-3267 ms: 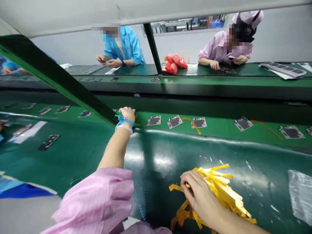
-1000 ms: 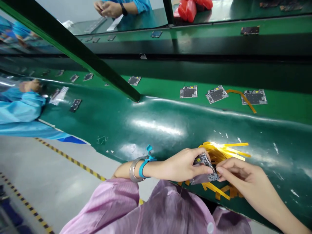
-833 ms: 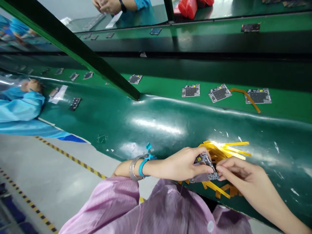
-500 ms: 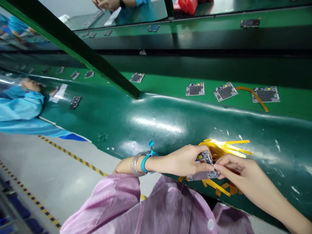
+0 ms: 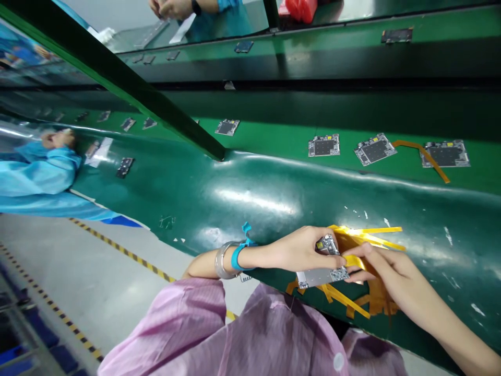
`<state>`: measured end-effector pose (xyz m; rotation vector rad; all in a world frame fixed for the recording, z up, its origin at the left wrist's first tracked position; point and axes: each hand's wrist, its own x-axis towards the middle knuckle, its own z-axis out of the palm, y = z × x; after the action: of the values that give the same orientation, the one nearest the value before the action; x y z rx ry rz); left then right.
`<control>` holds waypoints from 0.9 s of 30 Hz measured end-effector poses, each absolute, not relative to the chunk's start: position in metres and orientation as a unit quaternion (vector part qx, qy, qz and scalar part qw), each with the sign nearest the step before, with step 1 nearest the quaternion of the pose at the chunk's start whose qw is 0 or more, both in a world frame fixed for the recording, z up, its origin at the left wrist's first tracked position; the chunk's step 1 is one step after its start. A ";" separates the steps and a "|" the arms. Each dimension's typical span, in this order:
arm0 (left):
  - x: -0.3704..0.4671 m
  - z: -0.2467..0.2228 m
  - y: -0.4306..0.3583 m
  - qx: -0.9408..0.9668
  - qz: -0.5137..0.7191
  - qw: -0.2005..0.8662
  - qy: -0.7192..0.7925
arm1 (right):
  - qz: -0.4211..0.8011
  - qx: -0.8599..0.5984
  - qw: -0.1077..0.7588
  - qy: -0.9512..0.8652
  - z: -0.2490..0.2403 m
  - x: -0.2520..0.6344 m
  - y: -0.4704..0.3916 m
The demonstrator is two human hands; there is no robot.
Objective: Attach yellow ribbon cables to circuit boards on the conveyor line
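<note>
A circuit board [image 5: 319,278] is gripped by my left hand [image 5: 299,251], thumb across its face and fingers behind the upper edge. At the board's right edge, my right hand [image 5: 387,265] pinches a yellow-orange flex ribbon cable [image 5: 354,262] between thumb and fingers. The ribbon's near end meets the board beside my left thumb; whether it is joined there I cannot tell. Behind my hands lies a pile of similar ribbon cables [image 5: 378,239], partly covered by my fingers. More orange ribbons [image 5: 345,300] lie below the board near the table edge.
Several boards, among them one board [image 5: 324,145], lie on the green conveyor belt [image 5: 270,133]; an orange ribbon [image 5: 409,144] extends across the rightmost one. A slanted green post [image 5: 156,107] stands to the left. A co-worker's blue sleeve [image 5: 43,169] is at far left, near a dark board [image 5: 125,167].
Boards on the near belt have shifted right, those on the far belt slightly left. My right hand has drawn back slightly, exposing the ribbon. The co-worker's hands at left have moved.
</note>
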<state>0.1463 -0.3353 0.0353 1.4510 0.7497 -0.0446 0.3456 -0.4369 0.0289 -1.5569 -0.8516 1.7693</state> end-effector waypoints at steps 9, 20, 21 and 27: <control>0.136 0.040 -0.302 0.720 0.006 0.577 0.385 | 0.566 -0.671 0.354 -0.322 -0.002 0.380 -0.450; 0.117 0.017 -0.073 0.869 -0.025 0.230 0.437 | 0.359 -0.593 0.244 -0.678 -0.010 0.346 -0.437; 0.116 0.011 -0.061 0.870 -0.020 0.221 0.440 | 0.334 -0.572 0.221 -0.716 -0.012 0.335 -0.434; 0.102 -0.015 -0.038 0.865 0.066 0.140 0.477 | 0.230 -0.517 0.124 -0.815 -0.031 0.268 -0.412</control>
<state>0.1015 -0.0381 -0.0145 2.4994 1.3793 0.1916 0.2683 -0.4120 -0.0312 -1.5062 -2.3764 0.6701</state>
